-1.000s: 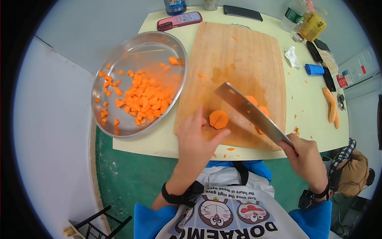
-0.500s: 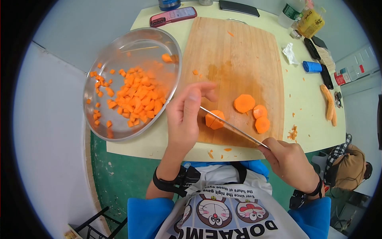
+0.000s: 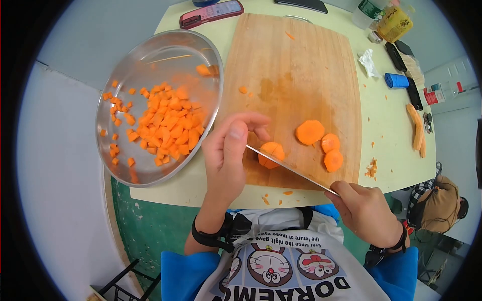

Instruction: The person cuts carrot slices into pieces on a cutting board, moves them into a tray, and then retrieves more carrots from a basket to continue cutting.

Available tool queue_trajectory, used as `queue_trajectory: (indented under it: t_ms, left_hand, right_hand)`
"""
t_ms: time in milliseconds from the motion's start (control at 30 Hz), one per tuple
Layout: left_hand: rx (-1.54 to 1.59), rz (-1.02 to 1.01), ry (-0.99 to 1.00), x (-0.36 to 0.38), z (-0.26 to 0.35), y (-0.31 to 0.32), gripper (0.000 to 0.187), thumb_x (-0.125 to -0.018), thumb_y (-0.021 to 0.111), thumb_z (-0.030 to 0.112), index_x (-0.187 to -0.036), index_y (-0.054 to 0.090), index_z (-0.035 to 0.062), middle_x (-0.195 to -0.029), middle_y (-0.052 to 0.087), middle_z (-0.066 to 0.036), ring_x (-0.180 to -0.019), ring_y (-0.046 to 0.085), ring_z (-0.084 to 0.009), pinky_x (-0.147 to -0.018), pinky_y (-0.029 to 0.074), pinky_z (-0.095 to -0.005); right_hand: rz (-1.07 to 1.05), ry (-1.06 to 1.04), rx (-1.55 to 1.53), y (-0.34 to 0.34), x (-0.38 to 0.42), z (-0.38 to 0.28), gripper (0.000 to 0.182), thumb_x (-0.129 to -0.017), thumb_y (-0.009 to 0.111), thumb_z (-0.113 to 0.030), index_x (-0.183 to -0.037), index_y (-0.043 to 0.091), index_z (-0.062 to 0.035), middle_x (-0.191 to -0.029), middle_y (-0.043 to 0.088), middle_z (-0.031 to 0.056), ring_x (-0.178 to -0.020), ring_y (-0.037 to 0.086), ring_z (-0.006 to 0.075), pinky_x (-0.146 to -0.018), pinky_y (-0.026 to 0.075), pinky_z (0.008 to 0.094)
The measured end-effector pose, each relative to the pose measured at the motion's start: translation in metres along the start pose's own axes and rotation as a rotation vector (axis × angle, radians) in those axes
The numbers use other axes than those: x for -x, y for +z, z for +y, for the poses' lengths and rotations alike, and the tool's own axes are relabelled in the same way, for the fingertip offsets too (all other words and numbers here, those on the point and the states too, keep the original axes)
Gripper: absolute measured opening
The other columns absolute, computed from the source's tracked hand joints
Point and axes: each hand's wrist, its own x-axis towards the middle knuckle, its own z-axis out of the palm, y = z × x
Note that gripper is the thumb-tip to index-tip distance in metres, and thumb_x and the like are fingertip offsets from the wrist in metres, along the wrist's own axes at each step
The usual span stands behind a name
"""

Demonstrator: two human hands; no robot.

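My right hand [image 3: 365, 210] is closed around the handle of a knife [image 3: 296, 173]. The thin blade slants up to the left, seen nearly edge-on, and lies across a carrot slice [image 3: 271, 149] that shows cut lines. Just left of this slice is my left hand [image 3: 228, 150], thumb raised and fingers loosely bent and apart, with nothing visible in it. Its fingertips hover near the blade's far end. Right of the blade, a large carrot round [image 3: 310, 132] and two smaller carrot rounds [image 3: 332, 152] rest on the wooden cutting board [image 3: 296, 65].
At the left, a metal tray [image 3: 103, 145] holds many diced carrot pieces [image 3: 168, 123]. Behind it lies a phone [image 3: 213, 13]. Along the table's right side are bottles [image 3: 394, 24], a crumpled tissue [image 3: 368, 63], a blue roll [image 3: 396, 80] and peeled carrots [image 3: 416, 128].
The view has shifted slightly. The knife stays across the carrot slice, which shows more of its cut lines behind the blade. My left hand remains beside it with fingers bent.
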Motion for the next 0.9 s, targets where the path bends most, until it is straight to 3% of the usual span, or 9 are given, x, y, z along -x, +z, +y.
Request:
queue_trajectory:
  t_ms: [133, 200, 300, 400, 567, 733, 900]
  left_hand:
    - [-0.014, -0.008, -0.032, 0.000, 0.000, -0.001, 0.048, -0.094, 0.026, 0.030, -0.093, 0.055, -0.0091, -0.075, 0.058, -0.014, -0.080, 0.057, -0.0205, -0.079, 0.041, -0.0300]
    - [-0.011, -0.002, -0.039, 0.000, -0.001, -0.001, 0.048, -0.094, 0.026, 0.030, -0.093, 0.055, -0.0091, -0.074, 0.058, -0.014, -0.079, 0.057, -0.0204, -0.078, 0.041, -0.0299]
    - [-0.014, 0.008, -0.040, 0.000, 0.001, -0.001, 0.048, -0.094, 0.026, 0.029, -0.093, 0.055, -0.0090, -0.073, 0.058, -0.014, -0.078, 0.057, -0.0200, -0.078, 0.041, -0.0298]
    - [-0.013, 0.014, -0.030, 0.000, -0.001, 0.000, 0.048, -0.094, 0.026, 0.030, -0.092, 0.055, -0.0085, -0.072, 0.057, -0.013, -0.076, 0.057, -0.0193, -0.075, 0.042, -0.0289]
    - [0.007, 0.001, -0.071, 0.001, 0.001, 0.000, 0.047, -0.094, 0.026, 0.030, -0.090, 0.056, -0.0070, -0.069, 0.055, -0.012, -0.073, 0.055, -0.0177, -0.064, 0.041, -0.0260]
    - [0.037, -0.017, -0.027, -0.002, -0.006, -0.002, 0.041, -0.093, 0.029, 0.028, -0.074, 0.050, -0.0023, -0.063, 0.050, -0.011, -0.062, 0.047, -0.0174, -0.057, 0.037, -0.0257]
    - [0.068, -0.020, -0.056, -0.003, -0.007, -0.003, 0.041, -0.091, 0.030, 0.029, -0.066, 0.045, 0.0004, -0.061, 0.048, -0.012, -0.058, 0.042, -0.0170, -0.060, 0.035, -0.0280]
  right_hand:
    - [-0.012, 0.011, -0.001, -0.002, -0.002, 0.000, 0.015, -0.083, 0.058, -0.012, -0.080, 0.045, -0.0053, -0.053, 0.046, 0.0064, -0.043, 0.051, 0.0246, -0.037, 0.041, 0.0336]
    - [-0.107, 0.098, -0.040, -0.007, -0.003, -0.003, 0.010, -0.083, 0.058, -0.008, -0.085, 0.049, -0.0038, -0.062, 0.053, 0.0127, -0.054, 0.056, 0.0303, -0.046, 0.044, 0.0364]
    - [-0.116, 0.097, -0.047, -0.008, -0.003, -0.003, 0.010, -0.083, 0.058, -0.008, -0.085, 0.050, -0.0039, -0.063, 0.053, 0.0127, -0.055, 0.056, 0.0305, -0.047, 0.044, 0.0368]
    - [-0.031, 0.004, -0.011, -0.003, -0.003, 0.001, 0.013, -0.082, 0.058, -0.011, -0.082, 0.046, -0.0057, -0.056, 0.048, 0.0067, -0.044, 0.052, 0.0248, -0.037, 0.042, 0.0341]
    - [-0.062, -0.007, -0.010, -0.005, -0.005, 0.001, 0.013, -0.079, 0.058, -0.008, -0.083, 0.046, -0.0046, -0.057, 0.049, 0.0072, -0.046, 0.053, 0.0253, -0.038, 0.042, 0.0341]
    - [-0.125, -0.019, 0.006, -0.007, -0.007, 0.006, 0.017, -0.072, 0.057, -0.002, -0.084, 0.045, -0.0017, -0.058, 0.050, 0.0085, -0.047, 0.054, 0.0263, -0.038, 0.043, 0.0343]
    - [-0.207, -0.035, 0.026, -0.011, -0.010, 0.004, 0.022, -0.066, 0.055, 0.002, -0.085, 0.044, 0.0012, -0.059, 0.050, 0.0103, -0.047, 0.055, 0.0276, -0.038, 0.043, 0.0345]
